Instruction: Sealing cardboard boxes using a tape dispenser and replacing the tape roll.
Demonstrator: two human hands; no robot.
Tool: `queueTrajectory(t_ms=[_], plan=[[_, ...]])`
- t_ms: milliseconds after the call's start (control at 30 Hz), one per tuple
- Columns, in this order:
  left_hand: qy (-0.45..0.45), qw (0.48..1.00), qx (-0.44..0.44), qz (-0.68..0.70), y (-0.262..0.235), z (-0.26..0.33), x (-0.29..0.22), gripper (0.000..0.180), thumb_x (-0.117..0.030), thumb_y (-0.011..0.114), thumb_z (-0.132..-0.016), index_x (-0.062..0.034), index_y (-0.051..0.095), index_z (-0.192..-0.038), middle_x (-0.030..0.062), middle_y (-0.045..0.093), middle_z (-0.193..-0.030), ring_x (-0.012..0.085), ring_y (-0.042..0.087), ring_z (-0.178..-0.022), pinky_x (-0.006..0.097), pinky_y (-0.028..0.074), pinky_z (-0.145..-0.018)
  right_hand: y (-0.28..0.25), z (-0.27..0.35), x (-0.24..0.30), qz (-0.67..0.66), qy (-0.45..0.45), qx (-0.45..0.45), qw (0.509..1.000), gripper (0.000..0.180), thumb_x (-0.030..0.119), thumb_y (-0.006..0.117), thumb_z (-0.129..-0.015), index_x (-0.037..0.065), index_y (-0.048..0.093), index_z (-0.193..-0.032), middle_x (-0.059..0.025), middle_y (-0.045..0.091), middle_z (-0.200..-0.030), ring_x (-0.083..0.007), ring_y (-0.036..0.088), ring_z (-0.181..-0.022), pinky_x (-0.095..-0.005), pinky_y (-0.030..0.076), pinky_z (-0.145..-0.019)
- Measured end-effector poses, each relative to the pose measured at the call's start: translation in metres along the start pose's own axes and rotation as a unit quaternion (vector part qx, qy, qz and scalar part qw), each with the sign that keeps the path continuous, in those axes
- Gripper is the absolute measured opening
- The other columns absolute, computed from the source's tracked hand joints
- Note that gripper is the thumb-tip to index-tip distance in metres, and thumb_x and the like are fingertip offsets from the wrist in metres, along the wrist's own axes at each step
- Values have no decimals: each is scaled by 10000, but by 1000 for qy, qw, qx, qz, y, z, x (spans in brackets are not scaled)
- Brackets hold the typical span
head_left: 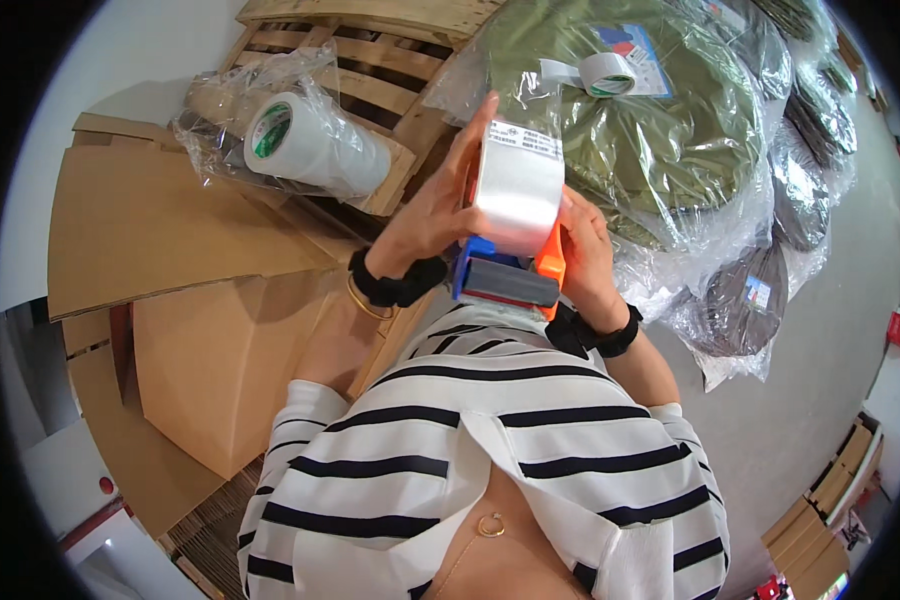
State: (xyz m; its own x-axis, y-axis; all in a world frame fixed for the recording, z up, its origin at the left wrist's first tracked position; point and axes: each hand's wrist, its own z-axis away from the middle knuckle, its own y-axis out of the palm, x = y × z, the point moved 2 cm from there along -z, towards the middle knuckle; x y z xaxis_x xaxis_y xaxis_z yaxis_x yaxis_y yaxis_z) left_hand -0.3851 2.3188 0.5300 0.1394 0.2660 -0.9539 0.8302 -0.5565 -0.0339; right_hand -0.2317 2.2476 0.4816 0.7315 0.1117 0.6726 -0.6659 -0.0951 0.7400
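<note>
Green bundle (670,150) obstructs just beyond the right fingers (584,218); grey floor (780,410) leaves room rightward.

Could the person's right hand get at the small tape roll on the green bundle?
Probably yes: the small tape roll lies uncovered on the green bundle, ahead of the right hand. But that hand is busy at the tape dispenser and would likely need freeing first.
</note>
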Motion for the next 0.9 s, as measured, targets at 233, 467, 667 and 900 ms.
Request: queueTrajectory(t_ms=[233,467,667,900], plan=[[-250,884,-116,378,15,24,36,931,-658,648,-769,-44,388,-1418,100,454,-1386,232,476,-1253,358,371,-1048,1,-20,19,-36,71,69,994,520,420,545,-967,-27,565,-1234,-82,653,-1125,-151,602,-1015,-280,469,-848],[-74,978,-49,190,29,46,58,741,-402,679,-855,-85,322,-1422,110,466,-1368,240,480,-1241,378,400,-1033,16,-14,48,493,13,118,862,659,379,806,-745,5,573,-1235,-88,660,-1128,-202,618,-1019,-344,466,-901],[-10,993,-70,91,41,21,4,871,-288,794,-742,-61,295,-1418,113,408,-1369,233,406,-1296,361,385,-1032,-9,11,51,386,-76,178,902,567,246,820,-682,-35,606,-1125,-150,646,-1076,-240,618,-958,-339,469,-884],[-67,988,82,108,13,10,-16,676,-277,767,-813,-66,425,-1358,121,481,-1336,178,466,-1234,346,367,-1040,-29,42,41,292,-35,82,952,533,211,818,-667,-31,602,-1089,-111,661,-1068,-184,617,-936,-323,465,-891]])
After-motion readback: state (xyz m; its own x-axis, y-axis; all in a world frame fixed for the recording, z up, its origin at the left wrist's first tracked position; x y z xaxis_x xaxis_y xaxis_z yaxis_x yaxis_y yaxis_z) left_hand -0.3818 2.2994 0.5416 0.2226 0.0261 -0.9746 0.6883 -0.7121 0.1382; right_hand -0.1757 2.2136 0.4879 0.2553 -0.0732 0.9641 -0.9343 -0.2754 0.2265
